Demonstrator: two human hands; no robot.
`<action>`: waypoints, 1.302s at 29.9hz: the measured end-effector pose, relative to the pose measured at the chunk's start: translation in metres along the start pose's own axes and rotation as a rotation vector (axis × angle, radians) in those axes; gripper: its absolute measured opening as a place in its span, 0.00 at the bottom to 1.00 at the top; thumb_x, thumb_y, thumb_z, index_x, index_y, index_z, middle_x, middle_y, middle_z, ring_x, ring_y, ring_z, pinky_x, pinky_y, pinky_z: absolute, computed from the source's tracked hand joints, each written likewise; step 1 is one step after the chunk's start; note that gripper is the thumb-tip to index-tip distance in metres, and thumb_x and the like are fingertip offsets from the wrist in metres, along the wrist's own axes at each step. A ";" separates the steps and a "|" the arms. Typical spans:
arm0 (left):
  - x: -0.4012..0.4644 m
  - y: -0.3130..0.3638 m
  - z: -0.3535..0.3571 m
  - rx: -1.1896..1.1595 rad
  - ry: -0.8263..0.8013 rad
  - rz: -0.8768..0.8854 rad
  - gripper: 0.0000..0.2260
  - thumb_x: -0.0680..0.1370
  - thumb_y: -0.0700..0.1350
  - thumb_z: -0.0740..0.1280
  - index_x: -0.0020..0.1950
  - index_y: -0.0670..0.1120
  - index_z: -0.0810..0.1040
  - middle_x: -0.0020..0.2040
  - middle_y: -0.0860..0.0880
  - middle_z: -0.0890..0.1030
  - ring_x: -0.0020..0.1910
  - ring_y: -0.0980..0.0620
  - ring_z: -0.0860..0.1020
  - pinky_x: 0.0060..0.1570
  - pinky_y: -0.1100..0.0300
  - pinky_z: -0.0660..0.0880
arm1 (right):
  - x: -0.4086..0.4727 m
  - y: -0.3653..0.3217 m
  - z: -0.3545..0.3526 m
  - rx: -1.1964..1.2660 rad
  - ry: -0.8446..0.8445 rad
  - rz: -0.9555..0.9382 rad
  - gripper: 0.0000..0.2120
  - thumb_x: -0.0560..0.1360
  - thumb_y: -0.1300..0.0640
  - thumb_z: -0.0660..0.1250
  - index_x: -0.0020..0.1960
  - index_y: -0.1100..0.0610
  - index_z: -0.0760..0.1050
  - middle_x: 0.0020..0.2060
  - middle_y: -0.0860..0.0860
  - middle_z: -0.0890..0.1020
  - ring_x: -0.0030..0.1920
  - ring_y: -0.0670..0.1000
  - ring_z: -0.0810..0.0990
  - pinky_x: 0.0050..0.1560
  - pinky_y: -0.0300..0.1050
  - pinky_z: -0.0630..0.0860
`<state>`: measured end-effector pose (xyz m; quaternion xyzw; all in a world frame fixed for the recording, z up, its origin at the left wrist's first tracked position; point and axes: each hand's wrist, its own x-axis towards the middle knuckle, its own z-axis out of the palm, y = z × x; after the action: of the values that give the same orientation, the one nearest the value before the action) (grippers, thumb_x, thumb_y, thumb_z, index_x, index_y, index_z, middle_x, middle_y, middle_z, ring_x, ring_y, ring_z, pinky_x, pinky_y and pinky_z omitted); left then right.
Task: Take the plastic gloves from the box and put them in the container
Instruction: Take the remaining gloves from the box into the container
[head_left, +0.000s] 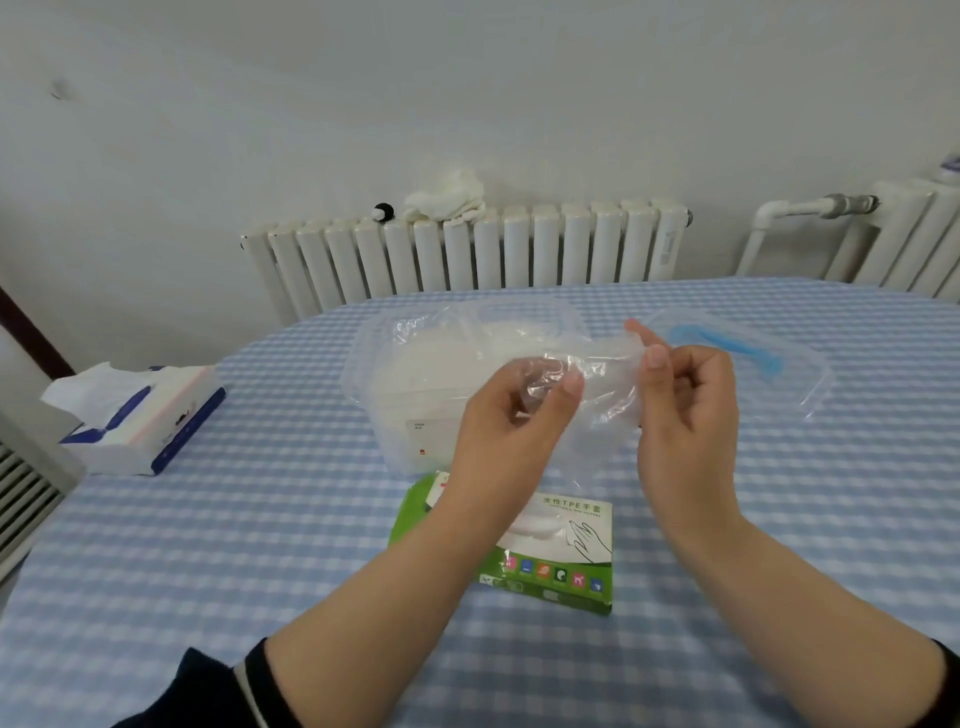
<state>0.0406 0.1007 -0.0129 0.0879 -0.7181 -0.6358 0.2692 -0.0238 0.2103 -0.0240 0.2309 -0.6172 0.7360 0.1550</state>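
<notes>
Evidently held thin, limp, slippery glove (597, 384) above container (410, 384); left hand (511, 415), right hand (685, 395) fingers pinched its film; best gripped bunched.

Plastic glove (597, 384): thin, clear, crinkled, glossy film. Container (395, 395): translucent smooth plastic; box (561, 571): printed green cardboard. Desk (260, 545): matt checked cloth.

- We take this for a room in a home.
- We see a checked tablecloth (260, 519), a tissue pack (140, 415) and white radiators (467, 249).
</notes>
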 end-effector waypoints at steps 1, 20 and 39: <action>0.005 0.006 0.004 -0.048 0.009 -0.009 0.05 0.77 0.50 0.69 0.44 0.50 0.80 0.43 0.48 0.83 0.41 0.54 0.79 0.49 0.55 0.78 | 0.000 0.001 0.000 -0.007 0.001 -0.043 0.06 0.80 0.53 0.59 0.45 0.52 0.65 0.59 0.57 0.78 0.59 0.38 0.77 0.54 0.35 0.73; 0.142 -0.003 -0.078 1.065 0.000 -0.118 0.09 0.78 0.39 0.59 0.58 0.44 0.71 0.46 0.46 0.77 0.40 0.48 0.75 0.39 0.54 0.74 | -0.015 0.031 0.005 -0.475 -0.522 -0.245 0.08 0.76 0.46 0.59 0.53 0.46 0.68 0.53 0.38 0.74 0.56 0.37 0.72 0.53 0.29 0.69; 0.118 0.002 -0.060 1.244 -0.481 -0.156 0.12 0.82 0.44 0.59 0.66 0.50 0.71 0.67 0.51 0.72 0.61 0.51 0.72 0.56 0.60 0.66 | -0.026 0.039 0.009 -0.807 -0.985 -0.136 0.15 0.77 0.42 0.63 0.61 0.45 0.68 0.58 0.39 0.71 0.52 0.38 0.67 0.49 0.36 0.68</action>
<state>-0.0282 -0.0058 0.0246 0.1338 -0.9823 -0.1231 -0.0459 -0.0206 0.1955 -0.0694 0.5039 -0.8288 0.2419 -0.0258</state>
